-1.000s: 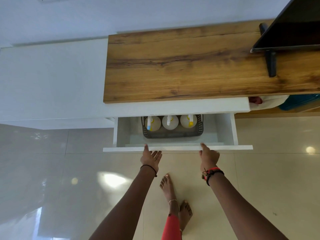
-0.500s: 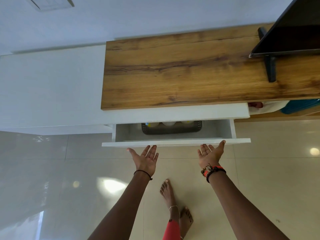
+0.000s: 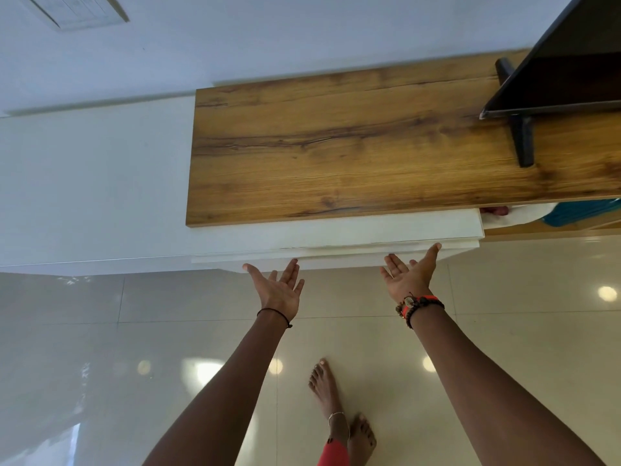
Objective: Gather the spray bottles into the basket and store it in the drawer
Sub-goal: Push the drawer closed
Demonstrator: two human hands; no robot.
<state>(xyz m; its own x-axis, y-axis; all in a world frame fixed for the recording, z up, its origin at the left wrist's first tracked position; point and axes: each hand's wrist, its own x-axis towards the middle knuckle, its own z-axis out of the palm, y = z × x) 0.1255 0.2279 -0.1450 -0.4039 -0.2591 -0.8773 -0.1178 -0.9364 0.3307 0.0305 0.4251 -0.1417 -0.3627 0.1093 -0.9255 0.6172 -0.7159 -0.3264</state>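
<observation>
I am pressing fingertips of my left hand (image 3: 279, 286) and right hand (image 3: 409, 276), both spread open and holding nothing, on the drawer (image 3: 336, 254) front just ahead. It is probably sliding stiff and light; a flat push on that front edge suits it.

I see the drawer (image 3: 336, 255) as a white, flat-fronted panel under the wooden top of the white cabinet. It is nearly shut: its front stands only a sliver proud of the cabinet face, a thin dark seam running along its upper edge. The panel sits level and runs from below the top's left end to just short of the cabinet's right corner. I can make out no handle on it. None of its inside shows from my view, so I cannot see the basket or the spray bottles at all. Its lower edge hangs above the glossy tile floor.
</observation>
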